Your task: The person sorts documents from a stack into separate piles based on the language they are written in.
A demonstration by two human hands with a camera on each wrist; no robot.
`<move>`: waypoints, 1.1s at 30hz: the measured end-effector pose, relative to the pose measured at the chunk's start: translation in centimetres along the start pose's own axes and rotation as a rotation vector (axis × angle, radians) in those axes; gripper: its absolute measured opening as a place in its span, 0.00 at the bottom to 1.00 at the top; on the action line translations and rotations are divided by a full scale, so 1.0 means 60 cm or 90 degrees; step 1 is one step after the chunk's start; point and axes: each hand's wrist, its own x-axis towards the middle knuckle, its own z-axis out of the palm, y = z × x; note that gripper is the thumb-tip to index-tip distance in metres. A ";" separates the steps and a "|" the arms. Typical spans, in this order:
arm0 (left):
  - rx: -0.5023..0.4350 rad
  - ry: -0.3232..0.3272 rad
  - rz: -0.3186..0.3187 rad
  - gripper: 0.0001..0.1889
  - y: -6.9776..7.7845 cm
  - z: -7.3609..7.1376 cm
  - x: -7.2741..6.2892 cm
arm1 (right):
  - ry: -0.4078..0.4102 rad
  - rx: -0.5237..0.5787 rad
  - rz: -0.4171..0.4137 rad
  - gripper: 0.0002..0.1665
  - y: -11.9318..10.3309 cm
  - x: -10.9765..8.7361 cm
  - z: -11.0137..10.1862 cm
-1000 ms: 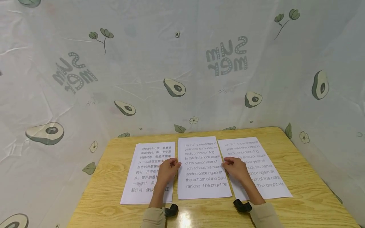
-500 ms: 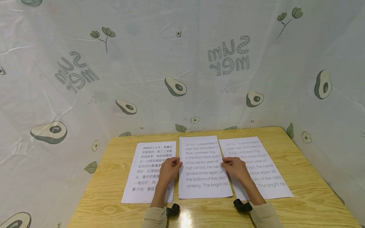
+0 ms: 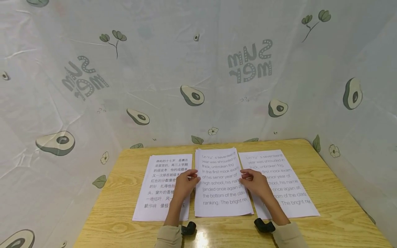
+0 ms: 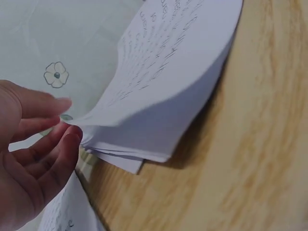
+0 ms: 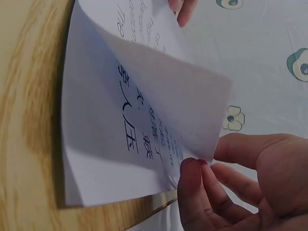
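In the head view a stack of paper (image 3: 221, 193) lies in the middle, its top sheet printed with English text. My left hand (image 3: 185, 186) pinches the top sheet's left edge between thumb and fingers. On the opposite edge my right hand (image 3: 256, 183) pinches the same sheet. The right wrist view shows this top sheet (image 5: 192, 96) lifted and curved, baring a sheet with Chinese text (image 5: 139, 125) under it. Seen from the left wrist, the English sheet (image 4: 159, 82) bows up over the layers below.
A stack with Chinese text (image 3: 161, 196) lies on the left, partly under my left forearm. On the right lies an English-printed sheet (image 3: 288, 172), partly covered by my right hand. All rest on a wooden table (image 3: 114, 193) before a patterned curtain (image 3: 161, 75).
Both hands have stayed at the middle stack's sides. The top sheet's right side has risen and curved, so lower sheets' edges show at the top and right.
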 end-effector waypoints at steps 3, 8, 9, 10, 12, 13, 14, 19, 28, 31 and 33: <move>-0.012 -0.005 0.003 0.21 -0.001 0.003 0.000 | -0.002 0.036 0.014 0.27 0.001 0.000 0.001; 0.002 0.026 0.011 0.22 -0.004 0.001 0.002 | 0.006 0.056 0.019 0.26 -0.003 -0.003 -0.006; -0.003 0.033 0.013 0.22 -0.004 -0.001 0.002 | 0.007 0.064 0.021 0.27 -0.004 -0.004 -0.008; -0.012 0.039 0.014 0.22 -0.002 -0.003 0.002 | 0.006 0.073 0.023 0.27 -0.006 -0.004 -0.011; -0.039 0.042 0.012 0.22 0.002 -0.008 0.002 | 0.000 0.095 0.032 0.27 -0.009 -0.005 -0.016; -0.053 0.042 0.011 0.22 0.004 -0.010 0.002 | -0.003 0.107 0.039 0.28 -0.010 -0.005 -0.018; -0.064 0.041 0.011 0.23 0.005 -0.012 0.003 | -0.008 0.118 0.043 0.28 -0.011 -0.005 -0.020; -0.126 0.036 0.002 0.23 0.009 -0.017 0.004 | -0.020 0.150 0.056 0.29 -0.013 -0.004 -0.024; -0.173 0.034 -0.009 0.23 0.009 -0.010 0.001 | -0.032 0.147 0.043 0.29 -0.004 -0.002 -0.028; -0.186 0.025 -0.006 0.23 0.011 0.002 -0.001 | -0.034 0.146 0.047 0.30 0.004 -0.003 -0.038; -0.190 0.019 -0.005 0.23 0.014 0.013 -0.002 | -0.034 0.145 0.046 0.30 0.011 -0.003 -0.047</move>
